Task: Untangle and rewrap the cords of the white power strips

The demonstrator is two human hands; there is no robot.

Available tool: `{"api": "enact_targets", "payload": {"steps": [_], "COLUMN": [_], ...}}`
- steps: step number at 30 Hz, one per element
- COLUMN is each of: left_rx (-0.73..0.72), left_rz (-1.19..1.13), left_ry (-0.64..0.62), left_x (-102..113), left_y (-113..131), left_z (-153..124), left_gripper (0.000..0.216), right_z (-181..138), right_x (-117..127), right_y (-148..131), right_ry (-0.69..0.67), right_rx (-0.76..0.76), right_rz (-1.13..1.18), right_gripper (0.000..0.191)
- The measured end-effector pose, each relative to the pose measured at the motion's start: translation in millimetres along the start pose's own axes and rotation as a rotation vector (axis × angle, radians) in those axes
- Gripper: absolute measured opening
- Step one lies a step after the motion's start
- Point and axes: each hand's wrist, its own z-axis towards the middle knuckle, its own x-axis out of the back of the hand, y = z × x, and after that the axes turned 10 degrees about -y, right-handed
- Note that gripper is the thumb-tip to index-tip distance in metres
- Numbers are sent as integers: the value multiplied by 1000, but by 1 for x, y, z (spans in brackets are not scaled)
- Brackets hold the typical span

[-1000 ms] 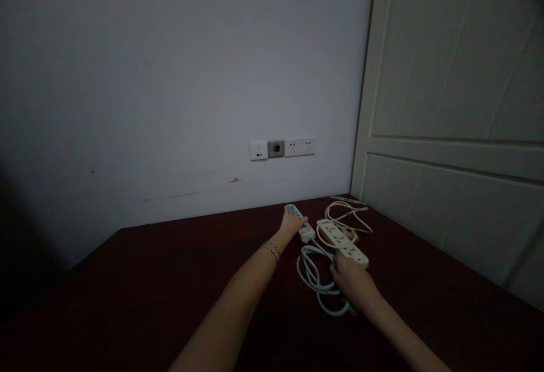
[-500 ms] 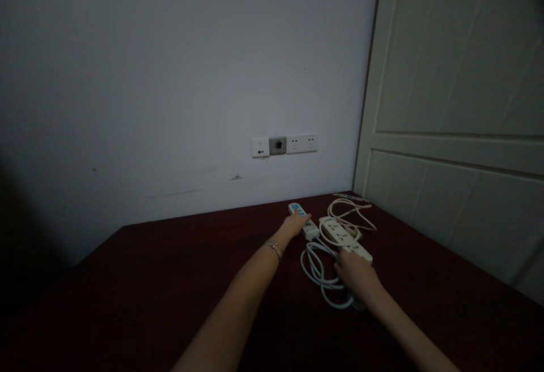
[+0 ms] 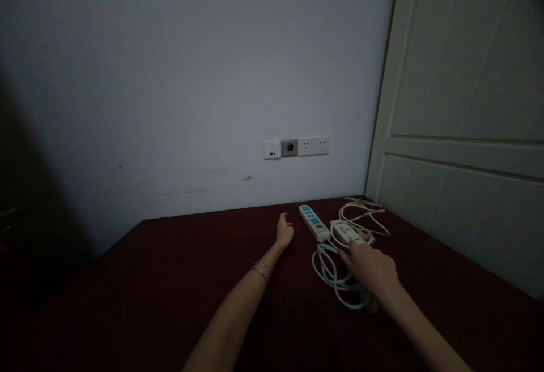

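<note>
On the dark red tabletop, a white power strip (image 3: 314,223) with blue socket faces lies at a slant. My left hand (image 3: 285,232) is just left of it, apart from it, with nothing held and some fingers stretched out. My right hand (image 3: 374,268) hovers over the near end of a second, cream power strip (image 3: 346,231) and covers part of it. Its thumb and fingertips point left; whether they touch the strip or a cord I cannot make out. A pale blue-grey coiled cable (image 3: 329,273) lies beside my right hand, partly hidden beneath it.
A cream cord (image 3: 361,213) loops behind the second strip. A thin flat strip (image 3: 362,201) lies by the back right corner. Wall sockets (image 3: 313,146) and a grey wall plate (image 3: 289,148) sit above the table. A pale panelled door (image 3: 459,159) stands on the right.
My left hand has let go of the blue-socket power strip and moved left of it. My right hand has lifted a little over the cream strip. The view has turned slightly left.
</note>
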Motion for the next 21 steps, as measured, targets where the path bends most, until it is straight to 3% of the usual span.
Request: {"api": "enact_targets", "payload": {"steps": [5,10,12,17,21], "left_rx": [6,-31,-34,21,68], "left_rz": [-96,-18,47,244,404], "left_ry": [115,106,119,156,115], "left_x": [28,72,94,150,175], "left_y": [-14,-37,-49,-75,-84], "left_z": [-18,-47,-63,-104,-127], "left_gripper": [52,39,38,35,33], "right_z": [-12,5,18,46,54], "right_x": [8,-34,-54,-88,-97], "right_y": [-64,-134,-152,-171,-172], "right_ry": [110,41,-6,-72,-67], "right_rx": [290,606,709,652,618], "right_rz": [-7,63,97,215,255], "right_gripper": [29,27,35,52,52]}}
